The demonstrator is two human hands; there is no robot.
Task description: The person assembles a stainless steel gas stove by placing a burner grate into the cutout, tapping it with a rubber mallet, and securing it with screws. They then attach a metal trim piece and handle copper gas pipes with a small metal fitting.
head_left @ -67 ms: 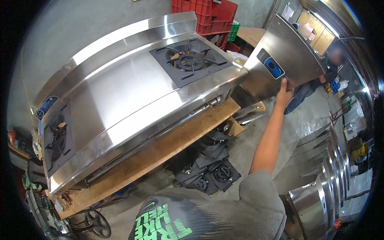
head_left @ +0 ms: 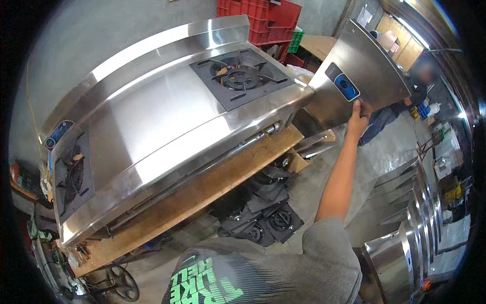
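My right arm reaches out to the right, and my right hand [head_left: 358, 121] is closed on the lower edge of a stainless steel panel [head_left: 377, 66]. The thumb lies on the panel's face, just below a dark-framed plate with a blue oval [head_left: 346, 85]; the other fingers are mostly hidden behind the metal. The panel stands tilted beside the right end of a long stainless steel stove [head_left: 157, 111]. One black burner with a pan support [head_left: 240, 77] sits at the stove's right end, another burner [head_left: 73, 175] at its left end. My left hand is out of view.
A wooden board [head_left: 202, 197] runs under the stove's front. Black burner parts [head_left: 278, 220] lie on the floor below. Several bent steel sheets [head_left: 400, 253] stand at the lower right. Red crates [head_left: 263, 23] are stacked behind. Another person [head_left: 422, 76] is beyond the panel.
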